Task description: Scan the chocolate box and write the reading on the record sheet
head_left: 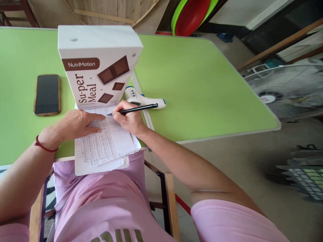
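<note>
Left hand (75, 123) lies flat, fingers extended; right hand (128, 117) curled in a pinching grip.

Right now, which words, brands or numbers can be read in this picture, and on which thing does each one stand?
"NutriMotion": brown label on the white box.
"Su-per Meal": brown letters running up the front of the same box.
Paper sheets under the left hand and the right hand, which holds a pen: dense rows of writing, too small to read.
Pink shirt: large letters, cut off by the edge, not readable.
Fan hub: red mark, blurred.

A home room, going by the green folding table (202, 84), floor fan (282, 90) and stacked plastic basins (191, 15).
</note>
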{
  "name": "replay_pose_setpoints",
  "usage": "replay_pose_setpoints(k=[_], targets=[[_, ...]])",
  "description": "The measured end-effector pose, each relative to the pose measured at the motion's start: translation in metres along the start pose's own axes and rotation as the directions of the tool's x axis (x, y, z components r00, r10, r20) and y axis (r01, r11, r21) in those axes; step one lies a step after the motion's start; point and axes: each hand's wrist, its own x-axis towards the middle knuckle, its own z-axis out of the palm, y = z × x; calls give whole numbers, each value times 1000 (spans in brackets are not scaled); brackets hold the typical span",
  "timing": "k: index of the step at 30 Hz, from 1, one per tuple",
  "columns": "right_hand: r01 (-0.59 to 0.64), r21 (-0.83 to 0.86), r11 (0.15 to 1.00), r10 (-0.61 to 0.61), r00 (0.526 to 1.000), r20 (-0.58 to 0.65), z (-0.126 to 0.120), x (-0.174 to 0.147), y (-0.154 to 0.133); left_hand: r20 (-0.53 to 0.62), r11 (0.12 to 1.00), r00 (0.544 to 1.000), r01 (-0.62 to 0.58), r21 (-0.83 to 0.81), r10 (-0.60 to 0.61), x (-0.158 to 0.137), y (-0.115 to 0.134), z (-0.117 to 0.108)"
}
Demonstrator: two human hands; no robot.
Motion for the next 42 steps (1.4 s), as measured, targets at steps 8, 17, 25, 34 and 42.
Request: replay_pose_setpoints(k=[8,17,25,34,42], targets=[[-13,-1,1000,13,1000,-20,0,-1,-1,5,1000,1000,-12,7,12,0,1,-1],[-17,0,1000,17,999,-50,1,-2,-1,-5,999,1000,-26,27,26,0,-1,0],[-44,-46,998,43,999,-12,0,-1,-1,-18,999,999,-42,10,42,0,-2,1],[-56,-37,998,53,995,-79,-3,-3,4,-32,999,999,-13,48,14,0,-2,1],[-48,-9,999,47,995,-93,-1,-4,5,-55,999,998,-42,19,43,0,-5,3]])
